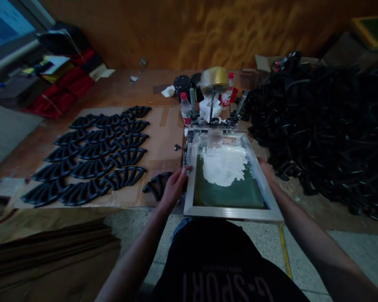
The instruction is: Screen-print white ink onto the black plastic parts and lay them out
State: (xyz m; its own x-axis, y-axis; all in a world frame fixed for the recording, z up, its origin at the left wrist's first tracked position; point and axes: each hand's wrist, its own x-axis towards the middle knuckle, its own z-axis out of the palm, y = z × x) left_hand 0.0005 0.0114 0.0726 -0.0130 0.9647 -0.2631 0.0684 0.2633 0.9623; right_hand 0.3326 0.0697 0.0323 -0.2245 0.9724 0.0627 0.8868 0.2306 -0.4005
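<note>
In front of my body is a screen-printing frame (233, 213) with a pale metal rim and green mesh, held at its far end by a clamp (212, 121). White ink (225, 165) is spread over the far part of the mesh. My left hand (174, 188) is at the frame's left edge, its fingers drawn together and the tips partly hidden beside the rim. On the opposite side, my right hand (267, 171) is next to the right rim, most of its fingers out of sight behind it. Several curved black plastic handles (157, 184) lie just left of my left hand.
Rows of similar black handles (91, 157) lie on cardboard (166, 138) at left. A large heap of black parts (321, 130) covers the right side. Behind the frame stand plastic bottles (185, 110), dark jars (182, 86) and a tape roll (214, 77). Folded cardboard (50, 256) is below left.
</note>
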